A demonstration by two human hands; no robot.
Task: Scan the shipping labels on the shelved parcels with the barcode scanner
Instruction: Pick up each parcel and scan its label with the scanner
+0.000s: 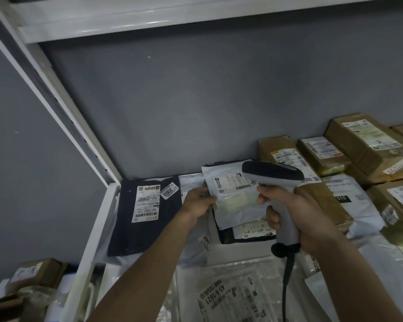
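On the white metal shelf [96,219], among a crowd of parcels, the left hand [197,204] pinches the left edge of a pale grey poly mailer [233,198], thumb on top and fingers curled beneath, tipping its face up toward the camera. The right hand [296,212] is wrapped around the grip of a grey barcode scanner [275,177], fingers curled tight on the handle and the forefinger lying at the trigger; the scanner's dark-topped head sits just above the mailer's shipping label [230,182], and its black cable [286,280] hangs down toward the bottom edge. The mailer lies on top of a darker bag with another label showing below it, between a black poly bag [144,214] on the left and taped brown cardboard boxes [363,145] stacked on the right. Clear plastic-wrapped packets [230,296] lie nearer the front. The mailer looks light, thin and floppy, with a slick film surface, so it will probably sag or crease if lifted by one corner; a grip at the edge, away from the printed barcode, seems best, pulling the film flat so the bars read cleanly. Glare on the glossy film could spoil a read, so a slight tilt may help.
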